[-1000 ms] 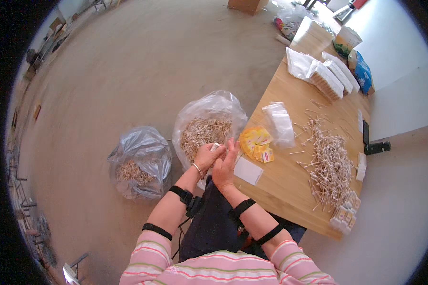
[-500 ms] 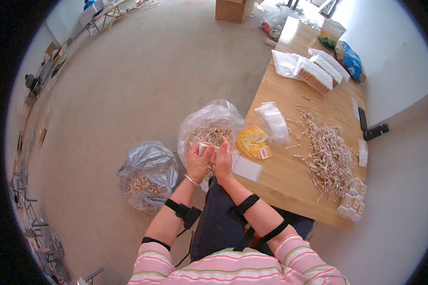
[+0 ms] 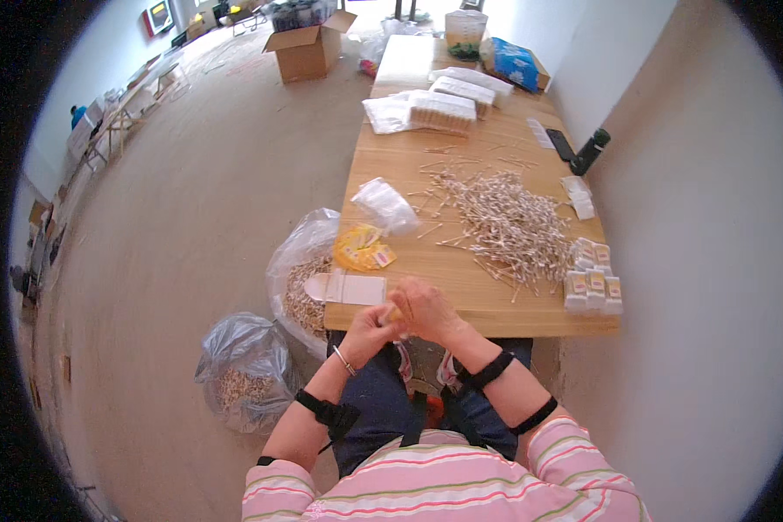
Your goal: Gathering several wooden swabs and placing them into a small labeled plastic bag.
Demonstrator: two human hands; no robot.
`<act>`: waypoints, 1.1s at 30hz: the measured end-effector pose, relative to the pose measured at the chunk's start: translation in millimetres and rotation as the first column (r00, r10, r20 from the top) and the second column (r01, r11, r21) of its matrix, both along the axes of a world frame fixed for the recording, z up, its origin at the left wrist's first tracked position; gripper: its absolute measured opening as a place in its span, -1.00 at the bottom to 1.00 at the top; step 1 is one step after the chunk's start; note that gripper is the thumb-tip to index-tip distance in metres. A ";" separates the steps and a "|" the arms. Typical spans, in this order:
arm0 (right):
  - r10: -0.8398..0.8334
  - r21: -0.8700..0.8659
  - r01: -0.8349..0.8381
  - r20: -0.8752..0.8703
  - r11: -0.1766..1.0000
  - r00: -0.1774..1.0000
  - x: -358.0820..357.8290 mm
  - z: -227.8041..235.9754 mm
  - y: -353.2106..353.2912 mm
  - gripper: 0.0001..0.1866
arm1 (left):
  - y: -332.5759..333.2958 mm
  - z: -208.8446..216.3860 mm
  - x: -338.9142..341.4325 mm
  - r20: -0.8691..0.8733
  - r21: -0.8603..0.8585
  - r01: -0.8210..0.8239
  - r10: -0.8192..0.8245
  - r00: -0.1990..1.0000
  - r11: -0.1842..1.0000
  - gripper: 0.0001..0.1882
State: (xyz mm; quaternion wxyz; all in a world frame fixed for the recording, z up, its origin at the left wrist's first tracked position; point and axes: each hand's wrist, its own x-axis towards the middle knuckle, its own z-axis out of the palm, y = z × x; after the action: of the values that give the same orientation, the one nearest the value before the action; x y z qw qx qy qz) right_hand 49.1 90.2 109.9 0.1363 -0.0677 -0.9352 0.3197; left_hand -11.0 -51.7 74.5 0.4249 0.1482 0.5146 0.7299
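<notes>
Over the table's front edge my left hand and my right hand meet, closed around a small cotton swab packet. Fingers cover most of it. Just left of them a white card piece with a rounded end lies at the table corner. Beyond it are a fan of yellow label cards and a stack of clear plastic sleeves. A large heap of loose cotton swabs spreads over the table. Several filled swab packets stand in a group at the right front corner.
Two plastic bags hold more swabs: a clear bag against the table's left side and a greyish bag on the floor. Farther back on the table lie bundled packs. A dark bottle and phone are by the wall.
Both hands have moved, with the packet, from above the clear swab bag to the table's front edge. My view has turned toward the table. The right hand now curls over the packet.
</notes>
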 end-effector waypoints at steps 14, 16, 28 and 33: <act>0.021 -0.580 -0.110 -0.158 0.807 0.987 84.6 6.3 36.5 -0.69 | 41.4 -4.5 55.9 -0.162 0.034 0.447 -0.436 0.885 0.894 -0.74; 0.028 -0.290 -0.121 -0.305 0.949 0.952 94.6 17.9 48.4 -0.75 | 44.5 29.7 55.2 -0.195 0.034 0.335 -0.323 0.926 0.942 -0.86; -0.102 -0.068 0.080 -0.431 0.994 0.897 96.4 24.6 12.9 -0.82 | 22.6 28.4 51.8 -0.373 -0.009 0.305 -0.286 0.883 0.952 -0.83; -0.035 -0.034 0.021 -0.476 0.999 0.879 97.9 25.3 15.1 -0.88 | 20.6 35.0 54.5 -0.347 -0.046 0.276 -0.274 0.897 0.960 -0.87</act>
State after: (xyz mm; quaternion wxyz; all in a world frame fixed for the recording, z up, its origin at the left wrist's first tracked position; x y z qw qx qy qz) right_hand 147.0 105.2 135.2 0.3657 -0.0025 -0.8674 0.3374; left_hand 43.5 -31.1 109.4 0.4249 0.3478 0.5541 0.6257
